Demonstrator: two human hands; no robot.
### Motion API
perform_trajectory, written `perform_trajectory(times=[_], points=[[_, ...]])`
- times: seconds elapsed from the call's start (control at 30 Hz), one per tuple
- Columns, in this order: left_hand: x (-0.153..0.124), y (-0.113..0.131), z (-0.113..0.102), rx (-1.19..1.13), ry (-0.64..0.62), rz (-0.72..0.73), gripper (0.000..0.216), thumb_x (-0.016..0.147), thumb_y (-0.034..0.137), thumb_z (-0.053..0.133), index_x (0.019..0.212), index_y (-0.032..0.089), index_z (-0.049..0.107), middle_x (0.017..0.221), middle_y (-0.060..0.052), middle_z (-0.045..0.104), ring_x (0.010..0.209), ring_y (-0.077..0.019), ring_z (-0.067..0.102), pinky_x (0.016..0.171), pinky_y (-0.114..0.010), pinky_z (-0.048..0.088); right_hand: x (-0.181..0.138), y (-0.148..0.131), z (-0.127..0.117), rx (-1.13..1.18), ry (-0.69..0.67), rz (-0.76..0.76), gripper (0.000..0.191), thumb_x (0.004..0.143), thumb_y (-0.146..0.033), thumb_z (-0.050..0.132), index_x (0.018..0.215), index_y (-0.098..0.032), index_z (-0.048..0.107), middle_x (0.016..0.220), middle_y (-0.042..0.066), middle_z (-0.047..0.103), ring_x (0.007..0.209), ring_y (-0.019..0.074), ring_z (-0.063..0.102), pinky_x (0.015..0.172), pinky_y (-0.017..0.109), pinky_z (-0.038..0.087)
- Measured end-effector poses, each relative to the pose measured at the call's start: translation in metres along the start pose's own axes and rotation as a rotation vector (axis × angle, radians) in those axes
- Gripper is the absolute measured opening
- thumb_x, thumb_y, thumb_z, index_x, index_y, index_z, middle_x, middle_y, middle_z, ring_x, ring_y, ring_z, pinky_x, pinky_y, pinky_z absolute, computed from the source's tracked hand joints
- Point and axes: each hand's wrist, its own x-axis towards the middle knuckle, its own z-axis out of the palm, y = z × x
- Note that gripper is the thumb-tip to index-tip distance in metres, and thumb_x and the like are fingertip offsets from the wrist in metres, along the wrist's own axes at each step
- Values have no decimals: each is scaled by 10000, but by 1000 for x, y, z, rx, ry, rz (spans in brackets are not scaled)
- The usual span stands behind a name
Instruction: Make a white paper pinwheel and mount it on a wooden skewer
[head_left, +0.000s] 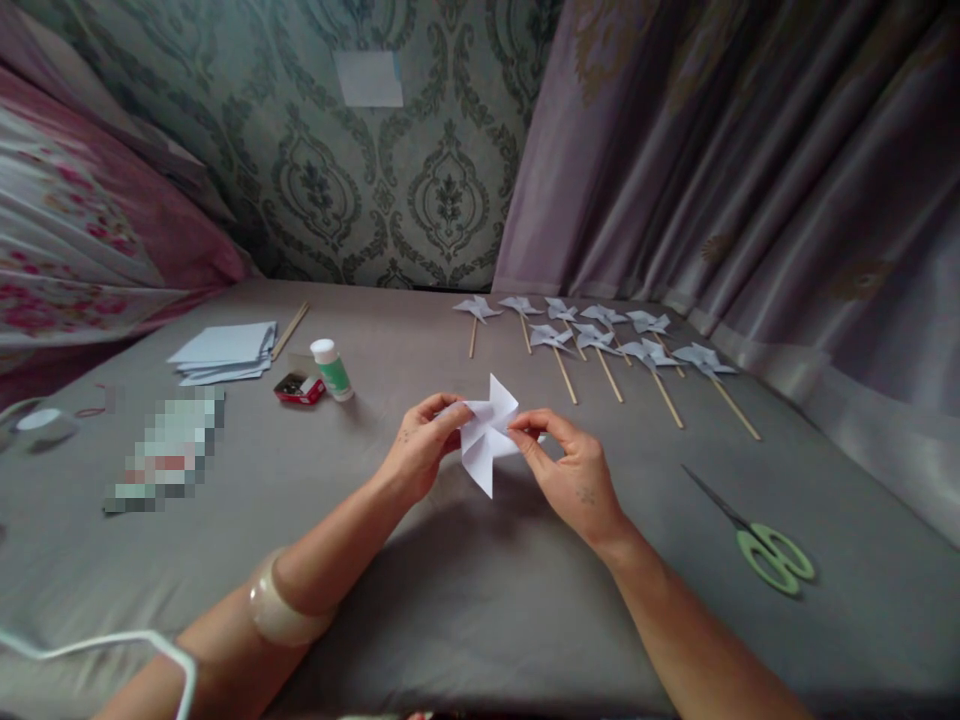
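**Both hands pinch a paper pinwheel above the grey bed**

Head view: the left hand (420, 445) and the right hand (574, 470) meet in the middle of the frame. Each pinches one side of a white folded-paper pinwheel (487, 430) between thumb and fingertips. The pinwheel is held just above the sheet and has no stick. The fingertip grip at the sides probably keeps the blades from being flattened. A pale translucent bangle (281, 610) sits on the left forearm.

Supplies lie within reach on either side, apparently sorted by use:
- **Left:** a stack of white paper squares (225, 352), a bare wooden stick (290, 330), a small red open box (300, 388) and a white glue bottle with a green label (331, 370).
- **Right:** green-handled scissors (772, 550), lying closed and well apart from the hands.
- **Far side:** two rows of white paper pinwheels on wooden sticks (600, 340), laid flat out of the way.

The surface looks like a bed under a smooth grey sheet (480, 600). Floral pink pillows (67, 250) lie at the left. A grey-green damask wallpaper (375, 180) is behind, and a mauve pleated curtain (750, 150) hangs at the right.
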Motion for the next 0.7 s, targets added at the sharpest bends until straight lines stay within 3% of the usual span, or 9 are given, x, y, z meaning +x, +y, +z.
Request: perform_trajectory(times=[0.23, 0.7], points=[[-9, -1, 5, -123, -12, -35, 337, 517, 309, 855, 742, 156, 656, 670, 0, 671, 555, -103, 591, 555, -222, 453, -4, -7, 1, -105, 23, -151, 68, 854, -157, 626, 840, -211, 663, 895, 39, 623, 892, 187, 607, 834, 373, 473], [-21, 4, 11, -247, -127, -134, 215, 587, 182, 796, 764, 119, 692, 720, -31, 703, 614, -112, 624, 616, -219, 495, -8, -10, 4, -156, 70, -159, 74, 860, -153, 622, 878, -209, 665, 969, 58, 568, 936, 199, 581, 837, 404, 499]])
